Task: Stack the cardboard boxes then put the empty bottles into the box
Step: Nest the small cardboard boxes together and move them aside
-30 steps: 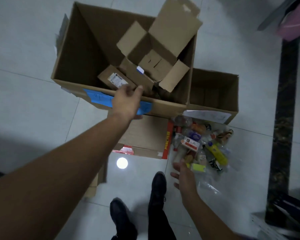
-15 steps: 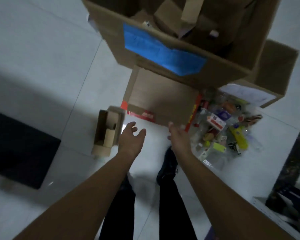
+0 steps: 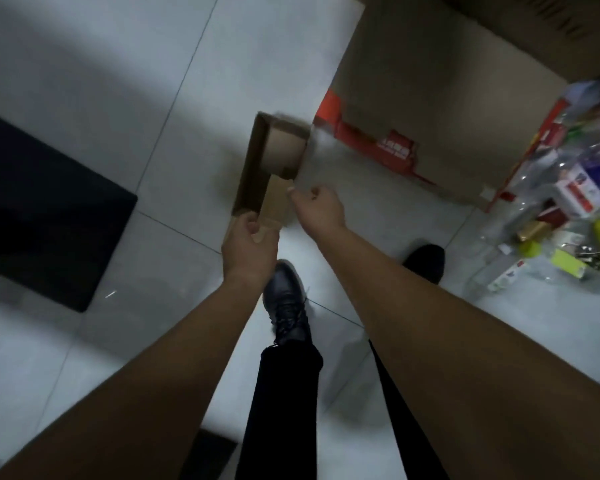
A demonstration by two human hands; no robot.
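I had both hands on the small box [image 3: 274,157]. The left grip [image 3: 250,244] curled round its near end wall. The right grip [image 3: 317,209] pinched the right wall, thumb inside, though blur softened that edge. The box sat low over the floor [image 3: 187,98], just beside the large box [image 3: 447,81], and I could not tell whether it was resting or already lifted.

To do this step well, I judged I should keep it level between the two grips and tuck the loose flap [image 3: 274,202] flat. Then it could go down square with the larger carton so the stack would sit steady.

The small box held nothing but that flap. The large box's inside was out of view. The empty bottles [image 3: 575,188] lay heaped on the floor, to my right, in no box yet.
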